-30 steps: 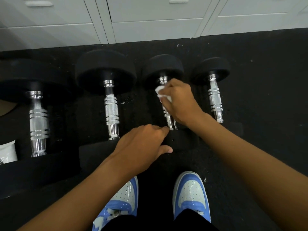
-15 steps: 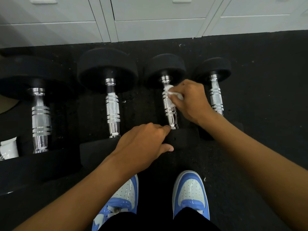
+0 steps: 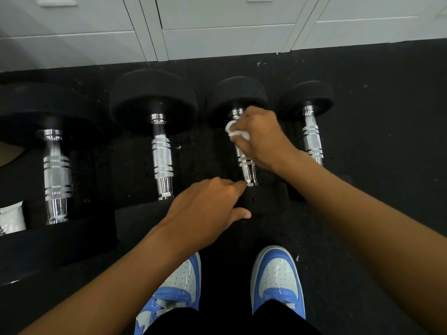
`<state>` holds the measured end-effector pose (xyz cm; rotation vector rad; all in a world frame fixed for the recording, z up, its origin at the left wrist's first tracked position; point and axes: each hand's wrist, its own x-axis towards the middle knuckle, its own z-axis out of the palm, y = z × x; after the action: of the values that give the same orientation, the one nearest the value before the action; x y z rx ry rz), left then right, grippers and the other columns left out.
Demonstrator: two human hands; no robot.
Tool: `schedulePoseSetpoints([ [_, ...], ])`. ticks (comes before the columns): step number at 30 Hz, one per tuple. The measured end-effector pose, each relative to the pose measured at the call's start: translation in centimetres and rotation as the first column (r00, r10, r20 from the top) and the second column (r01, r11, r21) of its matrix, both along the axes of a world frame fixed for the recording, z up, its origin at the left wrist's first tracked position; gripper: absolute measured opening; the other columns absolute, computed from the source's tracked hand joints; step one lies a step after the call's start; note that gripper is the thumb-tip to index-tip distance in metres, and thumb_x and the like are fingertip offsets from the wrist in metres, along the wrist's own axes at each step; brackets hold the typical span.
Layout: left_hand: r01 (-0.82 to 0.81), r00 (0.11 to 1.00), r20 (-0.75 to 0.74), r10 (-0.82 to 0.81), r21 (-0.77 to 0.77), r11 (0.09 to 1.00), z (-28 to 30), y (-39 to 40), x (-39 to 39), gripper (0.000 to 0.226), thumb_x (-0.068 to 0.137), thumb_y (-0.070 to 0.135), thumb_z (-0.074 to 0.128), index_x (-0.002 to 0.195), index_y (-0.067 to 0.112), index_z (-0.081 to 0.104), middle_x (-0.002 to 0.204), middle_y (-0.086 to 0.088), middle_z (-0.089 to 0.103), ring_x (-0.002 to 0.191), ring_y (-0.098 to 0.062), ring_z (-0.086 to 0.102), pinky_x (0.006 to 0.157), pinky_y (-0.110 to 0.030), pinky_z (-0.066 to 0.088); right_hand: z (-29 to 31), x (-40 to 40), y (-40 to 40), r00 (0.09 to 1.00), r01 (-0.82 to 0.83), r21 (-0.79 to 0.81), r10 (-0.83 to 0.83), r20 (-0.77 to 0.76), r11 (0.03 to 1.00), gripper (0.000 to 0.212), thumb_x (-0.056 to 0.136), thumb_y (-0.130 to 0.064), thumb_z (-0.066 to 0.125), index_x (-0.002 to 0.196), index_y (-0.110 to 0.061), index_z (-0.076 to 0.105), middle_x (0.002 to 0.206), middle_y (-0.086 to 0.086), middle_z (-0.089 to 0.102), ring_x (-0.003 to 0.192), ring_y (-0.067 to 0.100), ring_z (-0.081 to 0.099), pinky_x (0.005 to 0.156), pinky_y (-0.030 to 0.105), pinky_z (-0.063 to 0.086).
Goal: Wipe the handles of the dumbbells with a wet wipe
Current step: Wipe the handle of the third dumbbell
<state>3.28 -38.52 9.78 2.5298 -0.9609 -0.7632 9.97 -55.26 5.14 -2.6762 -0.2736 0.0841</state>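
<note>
At centre frame, the right hand [image 3: 260, 136] curls around a crumpled white wet wipe [image 3: 235, 131] and presses it to the upper part of a chrome handle [image 3: 246, 165], while the left hand [image 3: 208, 204], fingers bent over the edge, grips the near black weight [image 3: 263, 197] of the same dumbbell, apparently to steady it. That handle runs from the lower middle of the frame up toward the grey cabinets [image 3: 217, 32], so any further stroke would likely travel along this line, down toward the left hand; the right hand, carrying the wipe, is the one placed for it. Three more dumbbells lie parallel on the black floor [image 3: 387, 141]: one handle [image 3: 312, 139] just to the right, two [image 3: 162, 155] [image 3: 56, 180] to the left. A white packet [image 3: 12, 218] sits at the left edge. Blue-and-white shoes [image 3: 278, 279] stand at the bottom.
</note>
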Motion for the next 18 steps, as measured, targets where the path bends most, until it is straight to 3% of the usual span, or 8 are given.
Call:
schedulePoseSetpoints([
  [3,0.013,1.000,0.024,-0.014,0.014,1.000,-0.1,0.1,0.0,0.051,0.092,0.052,0.047,0.132,0.020,0.047,0.122,0.002,0.060,0.107,-0.020,0.058,0.087,-0.034,0.048,0.4,-1.9,-0.1,0.985,-0.165,-0.018,0.164,-0.059,0.986,0.011,0.077,-0.008,0.065,0.083,-0.004,0.074,0.089,0.016,0.063,0.077,0.027,0.063,0.069,0.036,0.054],
  [5,0.011,0.999,0.034,-0.011,0.015,1.000,-0.1,0.1,-0.1,0.052,0.092,0.053,0.046,0.133,0.020,0.045,0.124,0.003,0.059,0.108,-0.020,0.058,0.087,-0.035,0.049,0.9,-2.2,-1.3,0.991,-0.124,0.021,0.125,-0.052,0.992,0.013,0.075,-0.011,0.067,0.084,-0.006,0.076,0.084,0.015,0.064,0.075,0.022,0.062,0.071,0.030,0.051],
  [9,0.005,1.000,0.022,-0.006,0.009,1.000,0.0,0.0,-0.1,0.053,0.092,0.053,0.047,0.134,0.021,0.045,0.126,0.003,0.058,0.110,-0.020,0.058,0.088,-0.035,0.049,0.7,-0.4,-1.7,1.000,0.021,0.020,-0.021,-0.022,1.000,0.017,0.080,-0.017,0.066,0.090,-0.007,0.075,0.091,0.016,0.065,0.084,0.029,0.063,0.077,0.033,0.051],
  [12,0.006,1.000,0.015,-0.006,0.012,1.000,0.0,0.0,0.0,0.053,0.092,0.052,0.048,0.133,0.019,0.046,0.125,0.001,0.059,0.109,-0.021,0.058,0.089,-0.036,0.049,0.5,-1.1,0.2,0.990,-0.120,-0.027,0.117,-0.076,0.992,0.012,0.079,-0.009,0.066,0.086,-0.005,0.075,0.094,0.015,0.061,0.082,0.030,0.062,0.072,0.039,0.053],
  [15,0.011,0.999,0.034,-0.012,0.013,1.000,-0.3,0.2,-0.1,0.052,0.092,0.052,0.047,0.133,0.019,0.046,0.124,0.002,0.059,0.108,-0.021,0.058,0.087,-0.035,0.049,1.0,-2.6,-0.6,0.974,-0.201,-0.004,0.199,-0.109,0.980,0.012,0.072,-0.010,0.072,0.082,-0.009,0.076,0.086,0.013,0.065,0.077,0.026,0.064,0.073,0.024,0.047],
  [18,0.015,0.999,0.031,-0.015,0.008,1.000,-0.3,0.1,-0.1,0.053,0.092,0.052,0.046,0.134,0.020,0.045,0.125,0.002,0.059,0.109,-0.021,0.058,0.086,-0.034,0.048,1.9,-2.2,-2.2,0.989,0.037,0.106,-0.021,-0.149,0.994,0.012,0.075,-0.016,0.076,0.086,-0.013,0.076,0.082,0.001,0.065,0.073,0.011,0.060,0.066,0.003,0.037],
])
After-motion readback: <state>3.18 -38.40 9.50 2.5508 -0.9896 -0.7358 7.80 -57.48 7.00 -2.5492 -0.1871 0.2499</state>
